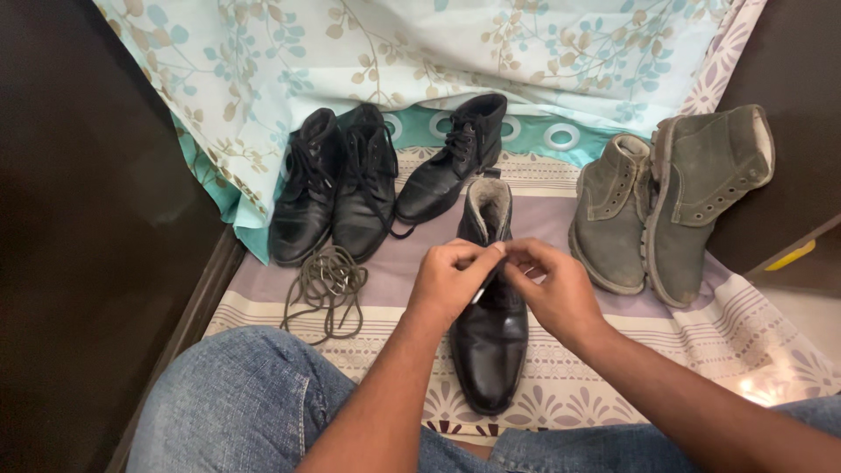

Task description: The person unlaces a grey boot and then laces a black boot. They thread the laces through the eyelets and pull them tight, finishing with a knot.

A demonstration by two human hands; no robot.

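Note:
A black leather boot (491,337) with a fleece-lined collar stands toe toward me on the patterned cloth (718,337). My left hand (448,280) and my right hand (556,289) meet over its lacing area, fingertips pinched together on the boot's upper. What sits between the fingertips is too small to tell. Both hands rest on the boot.
A loose pile of grey-brown laces (328,285) lies left of the boot. A pair of laced black boots (337,188) and one more black boot (447,166) stand behind. Two grey suede boots (666,206) without laces are at the right. My denim-clad knees (236,403) frame the foreground.

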